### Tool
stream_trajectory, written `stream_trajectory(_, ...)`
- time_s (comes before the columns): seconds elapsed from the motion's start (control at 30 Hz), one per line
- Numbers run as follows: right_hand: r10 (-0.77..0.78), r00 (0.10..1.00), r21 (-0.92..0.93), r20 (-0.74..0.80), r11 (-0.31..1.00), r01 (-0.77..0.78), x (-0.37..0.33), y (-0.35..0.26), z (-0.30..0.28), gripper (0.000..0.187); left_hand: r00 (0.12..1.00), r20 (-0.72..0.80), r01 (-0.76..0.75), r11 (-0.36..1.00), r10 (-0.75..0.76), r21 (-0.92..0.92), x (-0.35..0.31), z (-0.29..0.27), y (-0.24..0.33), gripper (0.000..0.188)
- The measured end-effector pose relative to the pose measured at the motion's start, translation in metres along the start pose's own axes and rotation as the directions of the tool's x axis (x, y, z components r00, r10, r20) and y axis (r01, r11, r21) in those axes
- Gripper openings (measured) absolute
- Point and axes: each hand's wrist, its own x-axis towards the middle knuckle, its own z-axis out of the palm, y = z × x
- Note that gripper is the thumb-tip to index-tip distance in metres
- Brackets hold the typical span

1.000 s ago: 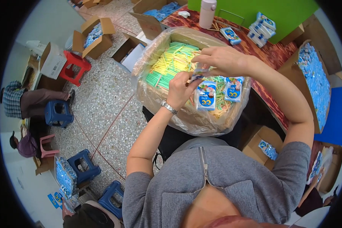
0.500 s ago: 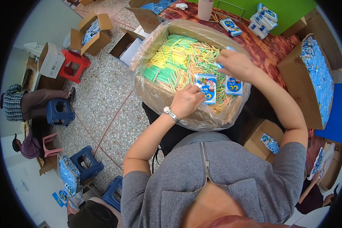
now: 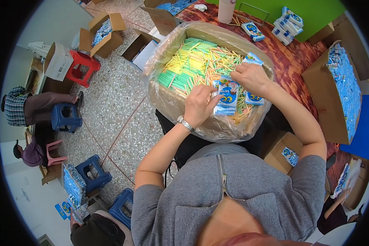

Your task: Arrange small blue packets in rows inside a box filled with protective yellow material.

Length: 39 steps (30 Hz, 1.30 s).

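Note:
A large box lined with clear plastic [image 3: 168, 104] stands in front of me, holding many thin coloured sticks [image 3: 188, 57] in green, yellow and pink. On the sticks at the near right lies a blue and white packet [image 3: 226, 98]. My left hand [image 3: 199, 105] is at its left edge, thumb and fingers apart; a watch is on that wrist. My right hand [image 3: 252, 78] has its fingers closed at the packet's upper right corner. Beneath and beside the right hand, another packet [image 3: 253, 98] and a further packet [image 3: 253, 58] are partly covered.
A patterned red table [image 3: 287, 61] behind the box carries stacked packets [image 3: 288, 25] and a cup [image 3: 226, 11]. A carton full of packets [image 3: 342, 90] stands at the right. Stools [image 3: 65, 117], cartons [image 3: 102, 33] and seated people [image 3: 33, 153] are at the left.
My right hand has come down and left to the packet's upper corner. My left hand's fingers have spread from over the packet to its left edge. The view has shifted slightly.

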Motion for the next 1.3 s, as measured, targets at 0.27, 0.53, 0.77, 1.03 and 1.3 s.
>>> stream_trajectory(0.27,0.214,0.976,0.638,-0.030,0.756,-0.146,0.009,-0.025,-0.037,0.019,0.900,0.286,0.429,0.788,-0.329,-0.442,0.014,0.003,0.000,0.019)
stream_trajectory(0.53,-0.082,0.993,0.695,0.090,0.719,-0.004,0.039,-0.022,-0.030,0.021,0.908,0.232,0.388,0.909,-0.349,-0.149,0.011,-0.016,-0.002,0.021)
stream_trajectory(0.77,0.126,0.971,0.438,0.206,0.875,-0.206,0.130,0.030,0.058,0.030,0.932,0.075,0.362,0.903,-0.354,-0.233,0.001,-0.016,-0.006,0.026)
stream_trajectory(1.03,0.279,0.853,-0.045,0.441,0.956,-0.289,0.173,-0.008,0.076,0.033,0.933,-0.033,0.329,0.886,-0.359,-0.326,-0.006,-0.028,-0.021,0.022)
stream_trajectory(1.3,0.180,0.969,-0.036,0.168,0.984,-0.177,0.149,0.001,0.075,0.025,0.896,-0.051,0.419,0.877,-0.442,-0.237,0.001,-0.041,-0.027,0.027)
